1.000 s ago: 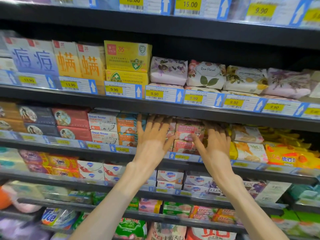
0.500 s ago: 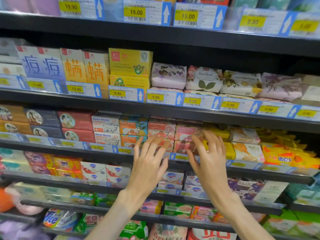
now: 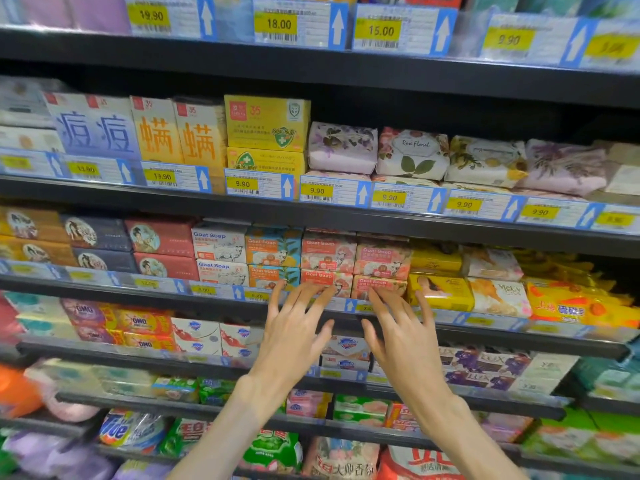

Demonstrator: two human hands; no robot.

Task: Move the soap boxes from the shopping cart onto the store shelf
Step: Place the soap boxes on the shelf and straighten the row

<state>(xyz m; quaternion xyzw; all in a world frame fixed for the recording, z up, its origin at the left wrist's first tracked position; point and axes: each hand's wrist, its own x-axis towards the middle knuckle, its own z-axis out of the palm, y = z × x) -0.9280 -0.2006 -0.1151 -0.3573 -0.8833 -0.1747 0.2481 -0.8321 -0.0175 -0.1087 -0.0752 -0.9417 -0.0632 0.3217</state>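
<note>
Both hands, left hand [image 3: 294, 341] and right hand [image 3: 403, 344], hover empty with fingers spread wide before the pink Goat Soap boxes [image 3: 353, 271]; next, probably fetching more from the cart.

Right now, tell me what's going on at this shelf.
A person is stocking soap in a store aisle. Both bare hands are out in front of the dark metal shelf holding the pink Goat Soap cardboard boxes, stacked two high. The left hand and right hand are spread open with nothing in their grip, fingertips at the lower pink boxes just above the price-tag rail. The boxes sit in line with the blue and white Goat Soap boxes to their left. No shopping cart is in view.
</note>
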